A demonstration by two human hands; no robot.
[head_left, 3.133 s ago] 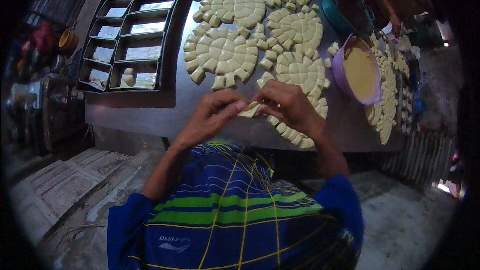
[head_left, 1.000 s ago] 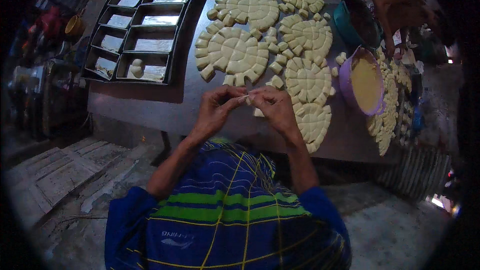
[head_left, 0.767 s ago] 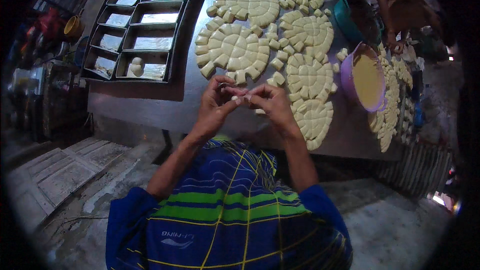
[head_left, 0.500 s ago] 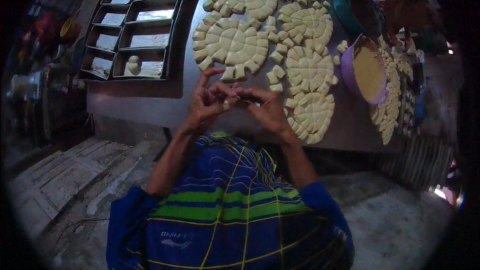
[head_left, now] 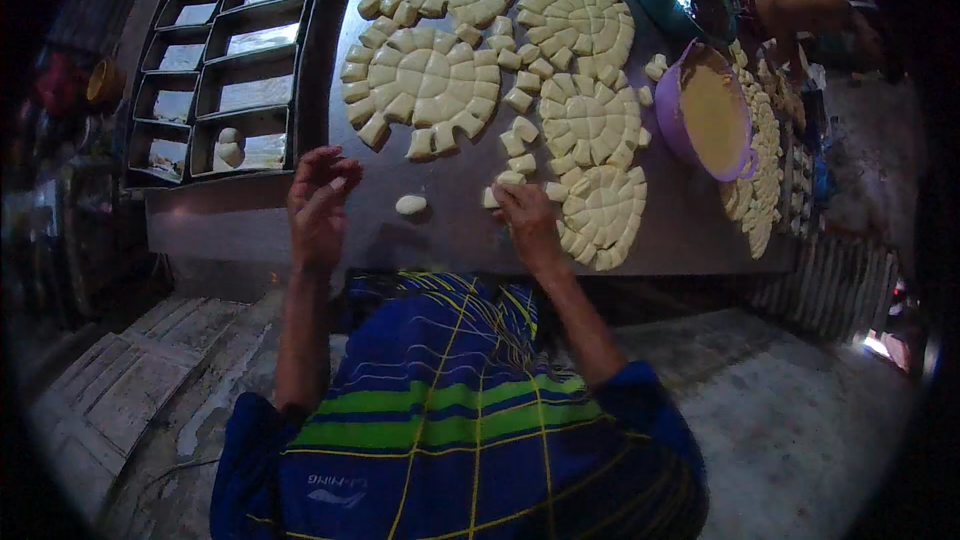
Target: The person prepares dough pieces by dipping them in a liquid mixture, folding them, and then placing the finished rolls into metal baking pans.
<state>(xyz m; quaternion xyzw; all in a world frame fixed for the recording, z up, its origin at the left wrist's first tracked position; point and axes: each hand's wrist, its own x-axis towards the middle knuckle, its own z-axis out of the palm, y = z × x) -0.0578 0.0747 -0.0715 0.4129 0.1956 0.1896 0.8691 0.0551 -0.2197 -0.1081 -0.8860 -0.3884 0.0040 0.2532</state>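
While the left hand (head_left: 320,206) hangs loosely curled, holding nothing we can see, beside the dark, compartmented metal tray (head_left: 313,70), fingertips of the right hand (head_left: 531,224) meet small, pale, squarish dough pieces (head_left: 511,178); whether gripping, we cannot tell. Smooth, pale, oval dough ball (head_left: 410,205) between hands, on grey metal table (head_left: 440,242).

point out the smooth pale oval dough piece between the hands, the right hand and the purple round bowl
Smooth pale oval dough piece (head_left: 410,205), head view: its middle
Right hand (head_left: 531,223), head view: its back
Purple round bowl (head_left: 676,124), head view: its outer wall
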